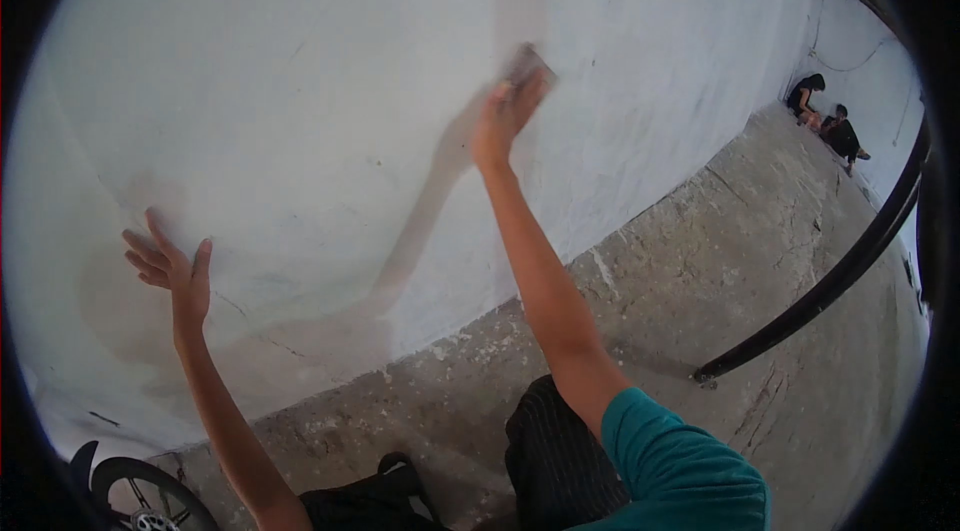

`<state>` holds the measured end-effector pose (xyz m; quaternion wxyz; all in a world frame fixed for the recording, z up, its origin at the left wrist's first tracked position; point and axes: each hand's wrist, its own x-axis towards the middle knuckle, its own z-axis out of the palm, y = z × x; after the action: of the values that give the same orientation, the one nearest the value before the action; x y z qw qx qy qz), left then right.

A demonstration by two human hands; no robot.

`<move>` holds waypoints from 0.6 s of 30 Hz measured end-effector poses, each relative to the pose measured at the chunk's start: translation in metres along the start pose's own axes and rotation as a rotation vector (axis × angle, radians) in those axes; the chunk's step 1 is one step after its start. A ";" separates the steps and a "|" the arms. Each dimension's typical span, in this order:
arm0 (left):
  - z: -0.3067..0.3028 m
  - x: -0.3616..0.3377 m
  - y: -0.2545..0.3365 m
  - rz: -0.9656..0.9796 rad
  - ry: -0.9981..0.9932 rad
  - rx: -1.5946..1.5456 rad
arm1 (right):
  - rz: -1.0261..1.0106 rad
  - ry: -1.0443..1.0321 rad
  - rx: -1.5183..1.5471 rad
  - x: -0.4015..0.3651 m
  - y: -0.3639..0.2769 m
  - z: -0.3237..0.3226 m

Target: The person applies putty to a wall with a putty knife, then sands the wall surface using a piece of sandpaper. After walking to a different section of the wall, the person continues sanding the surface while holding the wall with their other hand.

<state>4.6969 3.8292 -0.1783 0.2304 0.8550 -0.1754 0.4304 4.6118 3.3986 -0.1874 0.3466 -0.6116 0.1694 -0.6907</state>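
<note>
Against the pale painted wall (330, 111), my right hand (510, 116) is raised and holds a small greyish-brown flat block (532, 67) to the surface. The hand and block are blurred by motion, so the block's kind cannot be made out. Lower and to the left, my left hand (172, 261) is at the wall with its fingers spread and nothing in it. Shadows of both arms fall on the wall, which shows faint smudges and a few thin cracks.
Rough concrete floor (760, 231) runs along the wall's foot. A dark curved pole (830, 286) stands at the right. A wheel (150, 496) is at the lower left. Two people (825, 116) sit by the far wall.
</note>
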 end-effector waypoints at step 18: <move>0.001 0.000 0.000 0.027 0.030 -0.003 | 1.250 0.146 0.203 -0.176 0.272 -0.070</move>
<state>4.6976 3.8291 -0.1785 0.2284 0.8458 -0.1839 0.4457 4.6199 3.3154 -0.5081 0.7279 -0.3127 0.4513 -0.4108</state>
